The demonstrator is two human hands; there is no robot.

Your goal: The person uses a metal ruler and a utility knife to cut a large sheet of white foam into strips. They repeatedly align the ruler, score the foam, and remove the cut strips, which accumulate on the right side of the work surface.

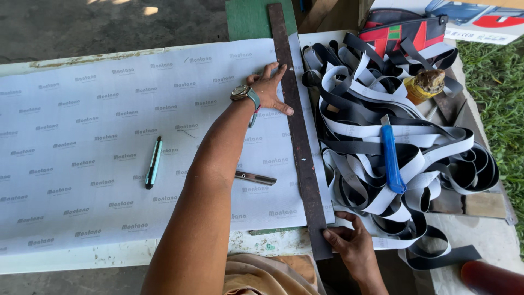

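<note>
On the white printed sheet (109,136) I see a teal and black pen (153,162) lying left of my arm. My left hand (269,92) presses flat, fingers spread, on the long dark metal straightedge (297,136), gripping nothing. My right hand (352,243) pinches its near end. Right of it lies a heap of black and white cut strips (398,147) with a blue-handled knife (392,158) on top.

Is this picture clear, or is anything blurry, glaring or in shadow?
Head view: even daylight shade, mostly sharp; sun patches glare on the ground at the top; the red object at bottom right is blurred; the left hand on the dark straightedge stays crisp.
</note>
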